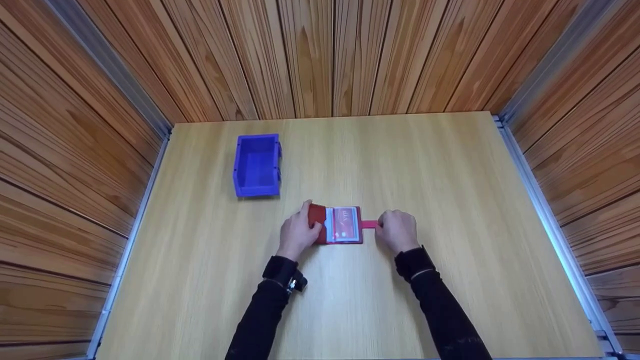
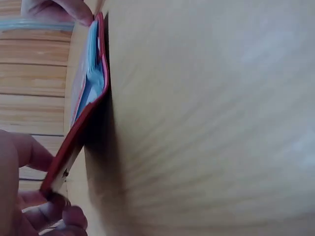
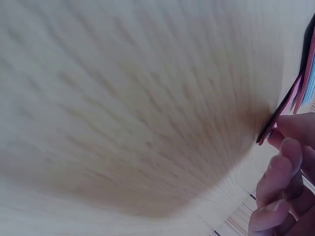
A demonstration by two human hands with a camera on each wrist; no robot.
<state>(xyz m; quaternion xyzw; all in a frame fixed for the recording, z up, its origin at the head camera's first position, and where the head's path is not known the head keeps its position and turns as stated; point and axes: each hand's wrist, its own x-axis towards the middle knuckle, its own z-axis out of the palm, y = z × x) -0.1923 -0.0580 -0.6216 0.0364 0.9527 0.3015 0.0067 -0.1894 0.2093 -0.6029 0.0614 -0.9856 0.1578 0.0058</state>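
Observation:
A red card wallet (image 1: pixel 318 223) lies opened out on the table, its stack of clear card sleeves (image 1: pixel 345 224) facing up on the right half. My left hand (image 1: pixel 298 231) pinches the wallet's left cover between thumb and fingers. In the left wrist view that cover (image 2: pixel 74 140) is tilted up off the table. My right hand (image 1: pixel 398 230) pinches the end of the pink-red strap (image 1: pixel 369 224) that sticks out from the wallet's right edge. Seen from the right wrist, the strap (image 3: pixel 285 108) slants between the wallet and my fingertips.
A blue plastic bin (image 1: pixel 257 165) stands on the table behind and to the left of the wallet. Wooden plank walls (image 1: pixel 310 60) enclose the back and sides of the light wood table (image 1: pixel 450 165). Metal rails (image 1: pixel 555 235) run along its side edges.

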